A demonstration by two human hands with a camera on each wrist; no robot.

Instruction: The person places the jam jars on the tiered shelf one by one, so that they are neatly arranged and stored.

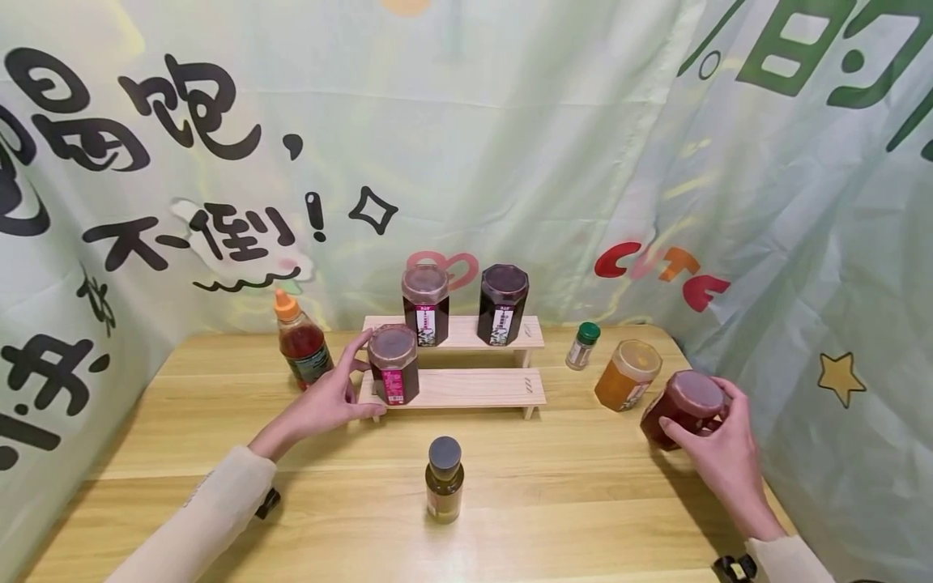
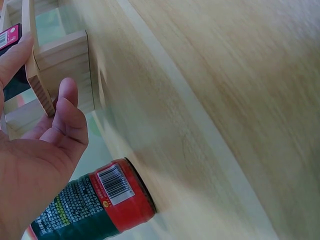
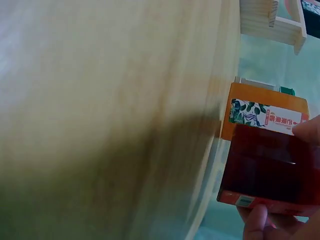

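Head view: your left grip (image 1: 330, 399) pinches dark jar (image 1: 394, 364), right grip (image 1: 720, 445) red jar (image 1: 678, 405); inward drift could topple adjacent amber jar (image 1: 625, 377).

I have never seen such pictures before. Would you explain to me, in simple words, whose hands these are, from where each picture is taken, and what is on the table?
There is no machine: these are a person's two bare hands. The large picture looks forward and down from the head; the smaller two look from the left and right wrists, so the table appears turned sideways there.

The left hand holds a pink-labelled jar at the lower step of a wooden stand. The right hand grips a red jar.

Two dark jars stand on the upper step. Also on the table are an orange-capped bottle, a dark-capped bottle, a small green-capped container and an amber jar.
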